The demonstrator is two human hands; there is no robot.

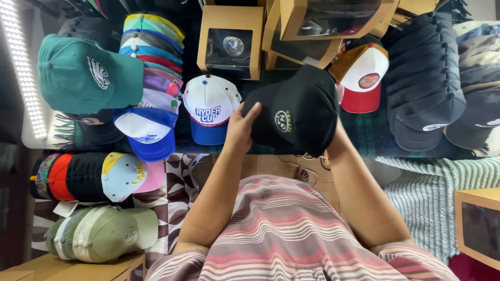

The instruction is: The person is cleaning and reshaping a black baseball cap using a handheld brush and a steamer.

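Hands held a black cap (pixel 294 112) over the hat display.
The left hand (pixel 240 127) gripped the cap's left edge; the right hand was hidden beneath it, its grip impossible to tell. A white-and-blue cap (pixel 209 106) lay just beside, a green cap (pixel 86 75) farther left.

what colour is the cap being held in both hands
Black cap with a small round emblem on the front; seen in the head view.

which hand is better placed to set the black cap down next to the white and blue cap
Probably the left hand: it grips the black cap on the side facing the white and blue cap. The right hand is hidden behind the cap.
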